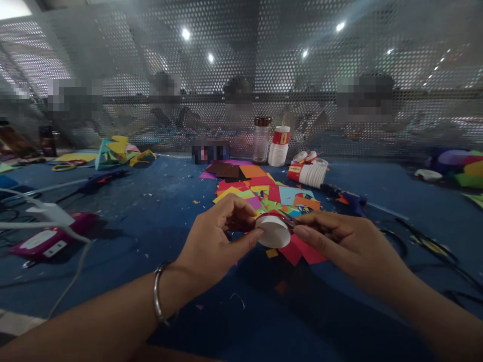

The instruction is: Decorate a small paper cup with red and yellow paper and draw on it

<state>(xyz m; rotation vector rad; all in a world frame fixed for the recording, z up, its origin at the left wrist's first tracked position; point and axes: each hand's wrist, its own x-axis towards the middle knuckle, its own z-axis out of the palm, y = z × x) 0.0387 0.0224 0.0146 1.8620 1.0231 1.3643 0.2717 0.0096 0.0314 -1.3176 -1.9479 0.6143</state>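
Observation:
My left hand grips a cut-down paper cup between thumb and fingers. The cup's round white side faces me, and a red band shows along its upper edge. My right hand is closed on what look like small scissors, whose dark metal blades meet the cup's right edge. The scissors' handles are hidden by my fingers. Under and beyond both hands lies a pile of coloured paper scraps, with red pieces just below the cup.
Behind the pile stand a clear bottle and stacked paper cups. More cups lie sideways near a glue gun. Another glue gun and a magenta power strip with cables are at left. A perforated metal screen rises behind.

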